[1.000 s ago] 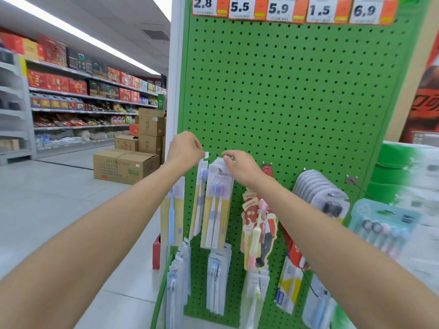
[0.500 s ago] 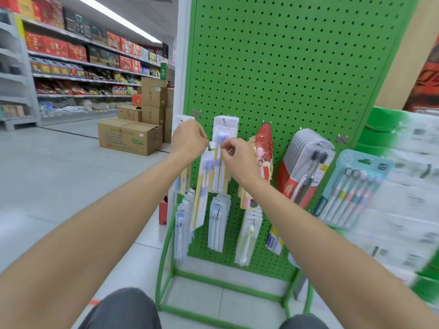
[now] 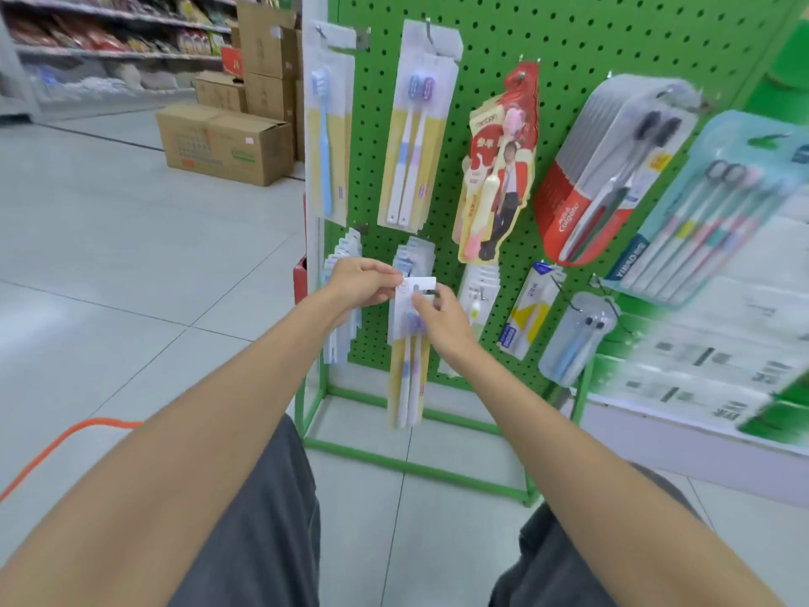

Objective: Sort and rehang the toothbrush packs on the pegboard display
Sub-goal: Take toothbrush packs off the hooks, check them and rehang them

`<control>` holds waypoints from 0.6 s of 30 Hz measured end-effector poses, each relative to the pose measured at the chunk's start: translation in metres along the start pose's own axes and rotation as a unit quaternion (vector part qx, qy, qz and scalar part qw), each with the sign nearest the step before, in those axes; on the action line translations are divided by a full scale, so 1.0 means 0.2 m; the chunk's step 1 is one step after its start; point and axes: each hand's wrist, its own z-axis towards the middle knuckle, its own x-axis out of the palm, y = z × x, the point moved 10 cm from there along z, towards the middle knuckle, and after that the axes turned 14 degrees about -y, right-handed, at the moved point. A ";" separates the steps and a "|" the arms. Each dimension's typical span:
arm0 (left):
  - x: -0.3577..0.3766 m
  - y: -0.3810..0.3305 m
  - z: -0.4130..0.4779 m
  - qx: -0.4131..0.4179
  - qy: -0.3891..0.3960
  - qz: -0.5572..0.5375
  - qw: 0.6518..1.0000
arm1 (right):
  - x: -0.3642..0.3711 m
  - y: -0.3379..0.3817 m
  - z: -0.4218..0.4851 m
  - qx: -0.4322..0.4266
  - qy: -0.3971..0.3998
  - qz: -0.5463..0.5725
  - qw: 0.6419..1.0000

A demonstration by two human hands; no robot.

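Both hands hold one two-brush toothbrush pack (image 3: 408,378) with a white top and yellow lower card, low in front of the green pegboard (image 3: 490,124). My left hand (image 3: 361,284) pinches its top left corner. My right hand (image 3: 437,315) grips its top right part near the hang hole. The pack hangs down in front of a bunch of white packs (image 3: 413,256) on the lower row. Above, a single blue-brush pack (image 3: 326,138) and a matching two-brush pack (image 3: 413,142) hang on upper hooks.
A red cartoon children's pack (image 3: 499,168), a red Colgate bunch (image 3: 608,168) and a teal multi-brush pack (image 3: 718,212) hang to the right. The green stand frame (image 3: 416,468) rests on the tiled floor. Cardboard boxes (image 3: 223,142) and an orange cable (image 3: 52,449) lie to the left.
The hands have dropped from the upper hook row to the lower row, carrying one two-brush pack down. The view has tilted downward and closer.
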 end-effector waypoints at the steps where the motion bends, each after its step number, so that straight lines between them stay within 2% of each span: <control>1: 0.03 0.08 0.00 -0.019 0.011 -0.003 1.000 | 0.00 -0.07 -0.01 0.011 0.004 0.007 1.000; 5: 0.13 0.33 -0.03 -0.088 0.034 -0.028 0.995 | 0.01 -0.25 -0.07 0.025 0.029 -0.016 0.999; 8: 0.19 0.40 -0.07 -0.125 0.036 -0.051 0.990 | -0.03 -0.28 -0.06 0.021 0.008 -0.053 0.998; 15: 0.22 0.40 -0.10 -0.114 0.061 -0.078 0.989 | -0.10 -0.27 -0.02 0.002 -0.027 -0.063 0.998; 18: 0.26 0.41 -0.13 -0.117 0.105 -0.093 0.983 | -0.12 -0.29 -0.02 0.020 -0.024 -0.027 0.999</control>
